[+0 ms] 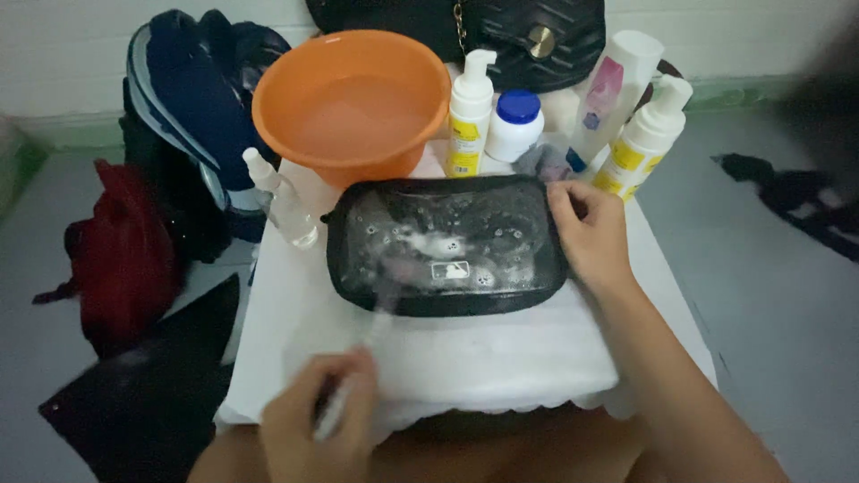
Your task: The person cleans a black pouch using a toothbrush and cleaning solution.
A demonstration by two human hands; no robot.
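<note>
A black pouch (446,246) with white foam on its face lies flat on a white cloth (447,358) over a small table. My right hand (589,234) grips the pouch's right end and holds it down. My left hand (318,429), low in the view and blurred, is closed around a thin white brush (376,331). The brush reaches up to the foamy lower left of the pouch.
Behind the pouch stand an orange basin (353,103) with water, a small clear spray bottle (282,201), two white-and-yellow pump bottles (470,112) (642,139), a white jar with a blue lid (514,123) and a tall white bottle (616,89). Dark bags lie on the floor at left.
</note>
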